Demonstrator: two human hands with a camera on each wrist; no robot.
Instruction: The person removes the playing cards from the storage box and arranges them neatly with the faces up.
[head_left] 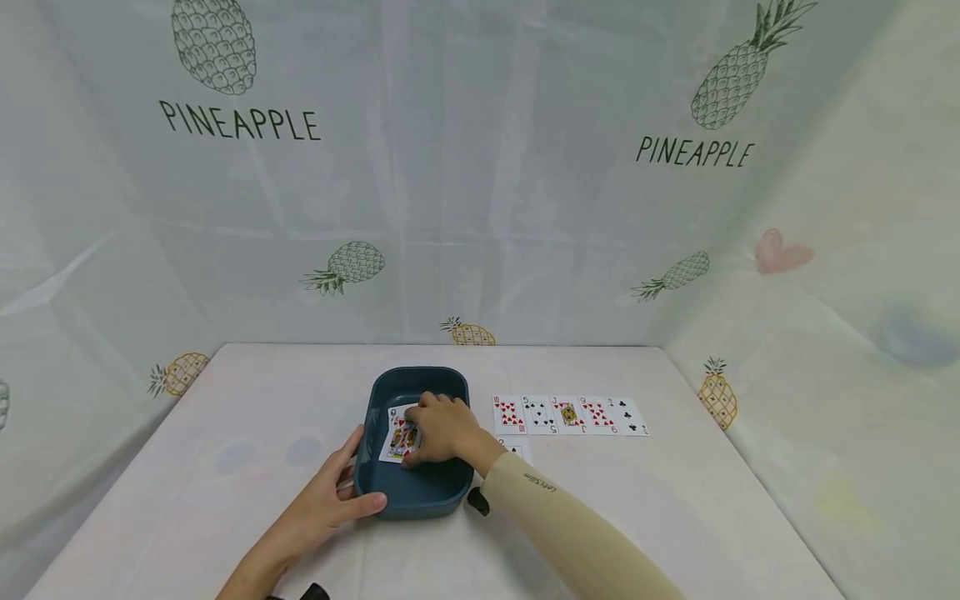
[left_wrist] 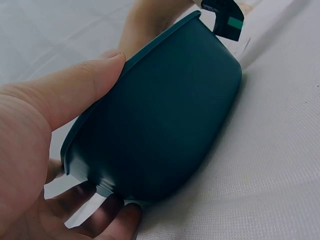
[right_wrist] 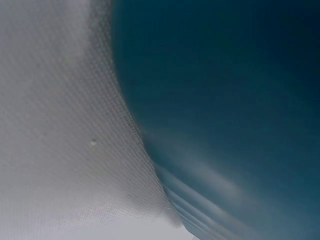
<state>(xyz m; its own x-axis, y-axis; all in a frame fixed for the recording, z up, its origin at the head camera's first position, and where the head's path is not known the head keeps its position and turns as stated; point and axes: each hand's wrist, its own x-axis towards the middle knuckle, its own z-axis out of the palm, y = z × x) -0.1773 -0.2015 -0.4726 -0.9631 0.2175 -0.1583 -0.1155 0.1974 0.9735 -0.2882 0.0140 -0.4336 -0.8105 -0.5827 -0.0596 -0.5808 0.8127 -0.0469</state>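
A dark blue bin (head_left: 420, 372) stands on the table in front of me. My left hand (head_left: 337, 492) grips its near left corner, the thumb (left_wrist: 75, 85) over the rim and the fingers (left_wrist: 110, 220) curled under the wall (left_wrist: 165, 120). My right hand (head_left: 446, 429) reaches inside the bin, its curled fingers holding a face playing card (head_left: 397, 437) that leans toward the left wall. The right wrist view shows only the bin's outer wall (right_wrist: 225, 100) and the tablecloth (right_wrist: 60, 125), not the hand.
Several playing cards (head_left: 568, 414) lie face up in a row to the right of the bin. One more card (head_left: 517, 450) lies below them, partly hidden by my right forearm. Pineapple-print cloth walls close in the table at the back and sides.
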